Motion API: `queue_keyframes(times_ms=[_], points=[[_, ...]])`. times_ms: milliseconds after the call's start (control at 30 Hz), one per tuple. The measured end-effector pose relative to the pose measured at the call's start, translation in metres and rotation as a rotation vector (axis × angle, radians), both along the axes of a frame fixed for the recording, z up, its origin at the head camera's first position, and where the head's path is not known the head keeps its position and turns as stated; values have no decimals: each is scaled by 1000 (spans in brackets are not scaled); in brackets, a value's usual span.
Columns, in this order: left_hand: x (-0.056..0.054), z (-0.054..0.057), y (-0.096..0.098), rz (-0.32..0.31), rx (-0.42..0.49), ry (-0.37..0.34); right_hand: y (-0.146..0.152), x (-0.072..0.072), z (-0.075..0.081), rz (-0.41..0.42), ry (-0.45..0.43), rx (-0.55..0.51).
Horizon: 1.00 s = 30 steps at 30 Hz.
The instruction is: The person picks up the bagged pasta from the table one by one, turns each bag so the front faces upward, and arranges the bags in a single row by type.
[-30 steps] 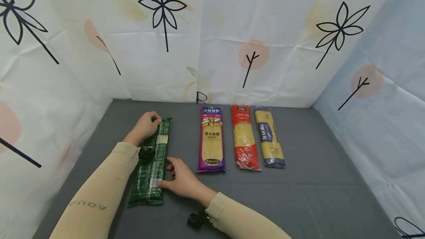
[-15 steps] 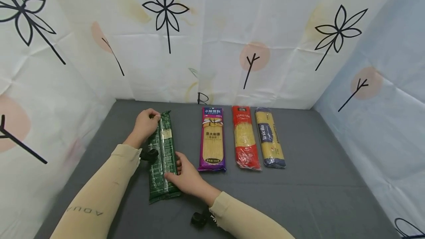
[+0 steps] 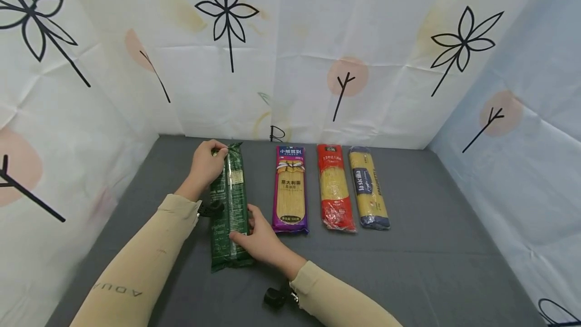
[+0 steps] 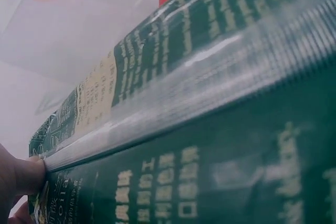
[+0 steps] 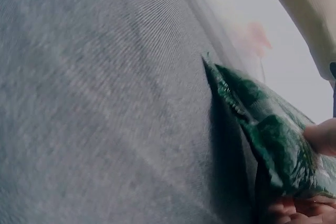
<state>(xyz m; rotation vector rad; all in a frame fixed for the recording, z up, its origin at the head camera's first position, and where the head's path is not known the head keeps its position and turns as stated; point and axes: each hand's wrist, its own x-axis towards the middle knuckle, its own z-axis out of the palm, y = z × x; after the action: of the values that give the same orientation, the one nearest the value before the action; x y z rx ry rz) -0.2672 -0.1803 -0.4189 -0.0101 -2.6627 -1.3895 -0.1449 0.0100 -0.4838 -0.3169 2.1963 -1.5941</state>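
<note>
A long green plastic pack [image 3: 232,201] with a pale back seam and printed text is held by both hands, label side up. My left hand [image 3: 206,168] pinches it near its far end; the left wrist view shows the thumb [image 4: 26,176] on the seam of the green pack [image 4: 157,135]. My right hand [image 3: 264,240] grips the near right side. In the right wrist view that thumb [image 5: 321,137] lies over the pack [image 5: 278,140] with fingers beneath, and the crimped near end stands off the cloth with a shadow under it.
To the right, a purple spaghetti pack [image 3: 290,191], a red noodle pack [image 3: 336,185] and a yellow-and-blue spaghetti pack [image 3: 368,188] lie side by side on the grey cloth [image 3: 408,281]. White patterned curtains [image 3: 299,29] enclose the back and sides.
The green pack has moved right and farther back, closer to the purple pack, with both hands. My right hand's fingers have gone from its edge to beneath it.
</note>
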Motion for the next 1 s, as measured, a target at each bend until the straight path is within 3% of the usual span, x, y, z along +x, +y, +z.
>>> queue_keyframes(times_ms=[233, 600, 800, 1000], points=[[-2, -2, 2, -8, -3, 29, -2, 2, 2, -34, -11, -23], [-3, -1, 9, -131, -74, 9, -1, 1, 6, -98, -20, -129], [2, 0, 14, -119, -62, -17, 4, -2, 13, -81, 32, -158], [6, 3, 15, -95, -82, -48, 7, -7, 15, -17, 78, -271]])
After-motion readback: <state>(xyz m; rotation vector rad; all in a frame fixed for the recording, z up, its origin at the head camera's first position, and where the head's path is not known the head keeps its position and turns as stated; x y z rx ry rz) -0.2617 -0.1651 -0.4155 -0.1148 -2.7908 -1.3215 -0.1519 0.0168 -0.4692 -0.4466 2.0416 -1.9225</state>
